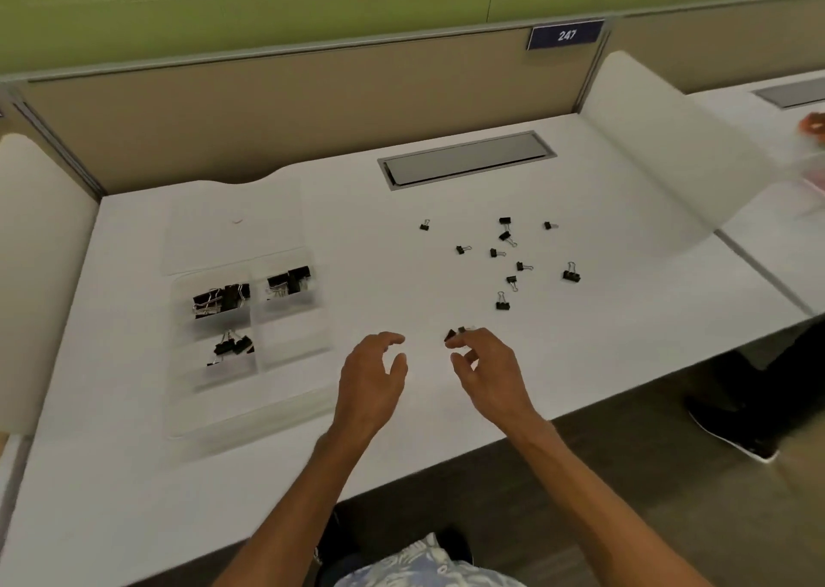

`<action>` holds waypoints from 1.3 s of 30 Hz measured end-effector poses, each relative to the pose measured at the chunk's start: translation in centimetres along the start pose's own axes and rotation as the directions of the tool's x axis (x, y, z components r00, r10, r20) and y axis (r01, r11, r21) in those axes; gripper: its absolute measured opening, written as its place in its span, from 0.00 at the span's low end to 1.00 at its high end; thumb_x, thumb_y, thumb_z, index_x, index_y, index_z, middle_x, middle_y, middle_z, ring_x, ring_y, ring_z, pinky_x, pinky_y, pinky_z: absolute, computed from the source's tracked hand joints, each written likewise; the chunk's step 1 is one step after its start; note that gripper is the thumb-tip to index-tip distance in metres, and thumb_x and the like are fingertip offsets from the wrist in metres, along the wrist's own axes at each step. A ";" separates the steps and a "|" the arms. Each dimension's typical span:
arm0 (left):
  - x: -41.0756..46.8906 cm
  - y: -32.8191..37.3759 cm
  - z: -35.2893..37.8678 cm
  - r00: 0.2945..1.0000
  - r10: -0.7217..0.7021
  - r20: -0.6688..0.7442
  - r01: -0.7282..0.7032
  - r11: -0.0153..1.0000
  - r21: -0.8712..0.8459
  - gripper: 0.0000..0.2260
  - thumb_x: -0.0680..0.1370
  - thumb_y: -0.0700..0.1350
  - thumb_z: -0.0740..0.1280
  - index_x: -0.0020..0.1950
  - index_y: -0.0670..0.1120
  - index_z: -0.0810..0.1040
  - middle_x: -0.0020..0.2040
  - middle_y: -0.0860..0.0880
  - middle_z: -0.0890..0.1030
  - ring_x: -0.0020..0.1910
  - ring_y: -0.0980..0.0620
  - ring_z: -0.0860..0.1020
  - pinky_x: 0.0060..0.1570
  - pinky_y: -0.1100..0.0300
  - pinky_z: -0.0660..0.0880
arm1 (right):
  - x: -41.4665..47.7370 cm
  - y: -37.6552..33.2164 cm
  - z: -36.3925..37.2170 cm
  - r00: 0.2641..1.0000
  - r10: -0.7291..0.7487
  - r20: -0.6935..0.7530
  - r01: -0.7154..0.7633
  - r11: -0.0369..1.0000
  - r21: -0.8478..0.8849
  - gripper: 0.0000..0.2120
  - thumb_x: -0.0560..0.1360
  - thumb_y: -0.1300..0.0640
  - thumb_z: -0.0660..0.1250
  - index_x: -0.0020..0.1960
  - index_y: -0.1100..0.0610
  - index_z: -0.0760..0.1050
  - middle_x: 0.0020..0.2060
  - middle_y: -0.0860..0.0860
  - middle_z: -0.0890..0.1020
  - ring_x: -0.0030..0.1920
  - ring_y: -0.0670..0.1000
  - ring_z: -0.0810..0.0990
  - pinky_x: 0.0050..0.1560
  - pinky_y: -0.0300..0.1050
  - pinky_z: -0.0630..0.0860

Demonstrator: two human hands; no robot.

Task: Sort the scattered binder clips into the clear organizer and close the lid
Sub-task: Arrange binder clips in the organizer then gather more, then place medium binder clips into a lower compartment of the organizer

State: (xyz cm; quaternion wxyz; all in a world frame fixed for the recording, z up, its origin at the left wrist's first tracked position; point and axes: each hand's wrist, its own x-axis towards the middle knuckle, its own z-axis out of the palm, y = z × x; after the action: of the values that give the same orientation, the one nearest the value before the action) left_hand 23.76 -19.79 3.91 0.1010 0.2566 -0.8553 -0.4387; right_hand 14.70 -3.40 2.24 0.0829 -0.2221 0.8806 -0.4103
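Pinching a small black metal binder clip (pixel 451 335) with the right hand (pixel 489 365), toward the front edge of the white surface (pixel 357 229). Holding nothing in the loose left hand (pixel 372 374). Seems light, hard, maybe slippy; best pinched by the black body.

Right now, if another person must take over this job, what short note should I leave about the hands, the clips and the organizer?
Left hand: open, holds nothing, over the desk's front part.
Right hand: pinches a small clip at its fingertips, perhaps two.
Organizer: on the desk's left side, with the lid open and lying behind it.
Done: sorted clips lie in three compartments.
Left: drop in the small clip, sort about ten loose clips from the right side, then close the lid.
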 end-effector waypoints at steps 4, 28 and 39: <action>-1.4 2.4 3.6 0.999 0.030 0.037 -0.031 0.999 0.023 0.11 0.79 0.46 0.66 0.62 0.53 0.77 0.64 0.54 0.77 0.64 0.53 0.74 0.68 0.54 0.68 | -1.6 3.3 -4.1 0.999 0.043 -0.013 -0.043 0.999 -0.019 0.08 0.78 0.56 0.67 0.57 0.47 0.78 0.54 0.41 0.78 0.45 0.42 0.79 0.49 0.40 0.80; 7.9 12.4 19.4 0.980 0.024 0.200 -0.035 0.998 0.051 0.23 0.80 0.46 0.65 0.73 0.50 0.65 0.71 0.50 0.70 0.70 0.52 0.66 0.70 0.56 0.64 | 9.0 17.3 -16.5 0.978 0.192 -0.079 -0.197 0.979 -0.059 0.08 0.78 0.57 0.67 0.56 0.51 0.79 0.53 0.46 0.80 0.44 0.45 0.80 0.49 0.45 0.80; 14.5 13.1 23.5 0.964 0.035 0.262 -0.067 0.992 0.112 0.21 0.79 0.47 0.65 0.73 0.50 0.67 0.70 0.50 0.71 0.67 0.51 0.70 0.67 0.52 0.69 | 16.8 21.6 -17.3 0.969 0.238 0.068 -0.220 0.955 -0.201 0.09 0.77 0.55 0.68 0.57 0.52 0.78 0.50 0.48 0.80 0.43 0.47 0.79 0.45 0.43 0.74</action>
State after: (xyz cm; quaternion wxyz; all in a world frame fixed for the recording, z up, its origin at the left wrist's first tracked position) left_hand -2.43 -4.71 -0.30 -0.0162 0.1803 -0.8922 -0.4138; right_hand -12.92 12.97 -2.32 0.1481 -0.1439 0.9311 -0.3007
